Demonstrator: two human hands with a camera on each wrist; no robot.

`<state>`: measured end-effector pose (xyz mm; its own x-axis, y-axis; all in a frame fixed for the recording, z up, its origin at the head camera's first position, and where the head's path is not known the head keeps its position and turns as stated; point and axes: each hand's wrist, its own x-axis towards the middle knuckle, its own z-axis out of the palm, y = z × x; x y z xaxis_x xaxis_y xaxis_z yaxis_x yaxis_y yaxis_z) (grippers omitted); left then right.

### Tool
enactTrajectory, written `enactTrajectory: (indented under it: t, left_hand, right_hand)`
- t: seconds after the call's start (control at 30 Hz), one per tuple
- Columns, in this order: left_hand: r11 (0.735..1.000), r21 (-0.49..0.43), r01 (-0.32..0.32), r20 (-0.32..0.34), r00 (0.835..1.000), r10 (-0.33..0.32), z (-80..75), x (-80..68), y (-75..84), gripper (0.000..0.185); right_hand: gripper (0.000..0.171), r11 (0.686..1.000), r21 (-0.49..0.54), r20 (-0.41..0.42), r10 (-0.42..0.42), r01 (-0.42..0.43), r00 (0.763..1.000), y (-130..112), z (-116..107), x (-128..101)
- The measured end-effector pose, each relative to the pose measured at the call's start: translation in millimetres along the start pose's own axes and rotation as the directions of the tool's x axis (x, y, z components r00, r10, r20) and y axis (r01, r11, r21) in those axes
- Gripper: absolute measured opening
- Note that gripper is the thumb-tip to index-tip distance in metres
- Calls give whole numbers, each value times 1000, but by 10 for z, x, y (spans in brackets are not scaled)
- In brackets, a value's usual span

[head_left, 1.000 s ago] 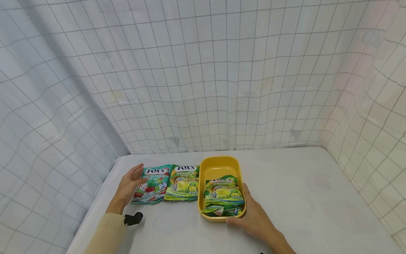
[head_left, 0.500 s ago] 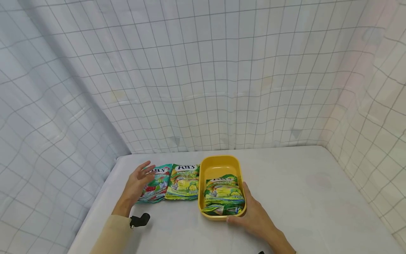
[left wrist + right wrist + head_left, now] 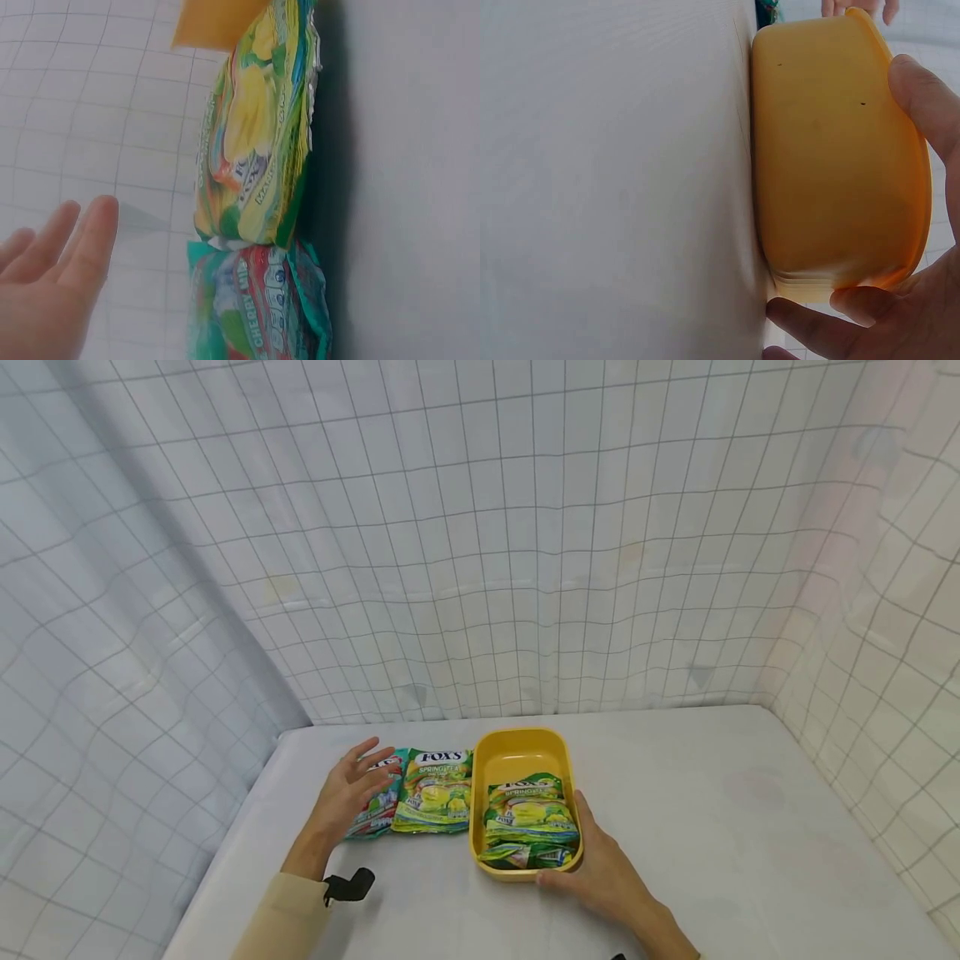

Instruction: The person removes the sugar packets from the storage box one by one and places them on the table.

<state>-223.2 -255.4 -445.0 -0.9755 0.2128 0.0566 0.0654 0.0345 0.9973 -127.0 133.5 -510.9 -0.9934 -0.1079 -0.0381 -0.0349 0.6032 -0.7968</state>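
Head view: left hand (image 3: 351, 787) hovers spread over the red bag (image 3: 377, 802), left of the tray (image 3: 517, 752); right hand (image 3: 600, 868) cups the tray's near corner. A flat-fingered grab could let the slick bag slide away.

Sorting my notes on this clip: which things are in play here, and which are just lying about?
In play: left hand above the teal bag; green bag beside it; right hand holding the yellow tub of bags.
Lying about: white table, grid cloth.
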Motion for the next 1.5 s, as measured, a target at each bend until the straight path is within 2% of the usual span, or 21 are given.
enactTrajectory:
  t: [0.33,0.53,0.77,1.1,1.5]
  left_hand:
    - [998,-44,-45,28,999,46,160,-31,159,71]
    - [996,-7,-92,63,994,93,290,-55,252,70]
    - [998,37,-51,56,997,49,444,-73,313,75]
    - [999,39,-3,101,995,-1,689,-53,297,77]
    - [1000,20,5,177,984,-9,973,-69,275,76]
  right_hand:
    - [136,1000,-5,-2,0,0,1000,-7,4,-5]
    - [137,1000,-3,-5,2,-2,1000,-3,10,3]
    - [137,1000,2,-2,0,0,1000,5,11,0]
    - [137,1000,2,-7,-9,9,1000,22,9,6]
    - [138,1000,9,2,4,-4,1000,24,8,-8]
